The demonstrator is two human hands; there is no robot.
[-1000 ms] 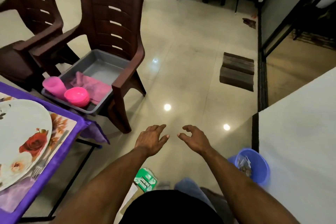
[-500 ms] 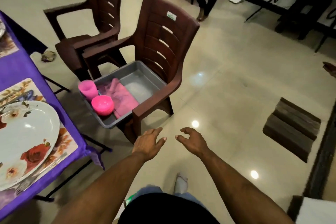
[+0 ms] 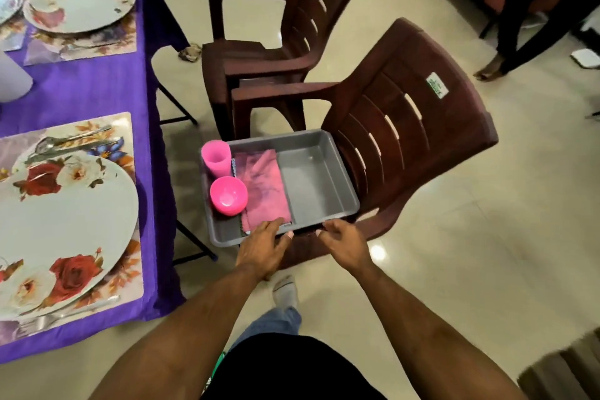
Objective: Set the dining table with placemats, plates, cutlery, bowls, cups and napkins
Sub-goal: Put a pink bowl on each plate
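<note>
A grey tray [image 3: 319, 185] sits on the seat of a brown plastic chair [image 3: 406, 127]. In its left part stand a pink cup [image 3: 215, 157] and a pink bowl [image 3: 228, 195], beside a pink napkin [image 3: 264, 187]. My left hand [image 3: 264, 245] reaches over the tray's near rim, fingers straight, fingertips at the napkin's near edge. My right hand [image 3: 344, 242] hovers at the near rim with fingers loosely curled and nothing in it. On the purple-clothed table [image 3: 87, 88] at the left lie floral placemats with a plate [image 3: 61, 230], and cutlery [image 3: 71, 140] above it.
A second brown chair [image 3: 276, 26] stands behind the first. A far place setting with a plate [image 3: 79, 1] is at the table's top left. Another person's leg [image 3: 506, 42] is at the upper right. A dark ridged block [image 3: 565, 370] lies at the lower right.
I have stepped up to the chair and turned toward the table. Both hands have moved forward from mid-air over the floor to the tray's near rim.
</note>
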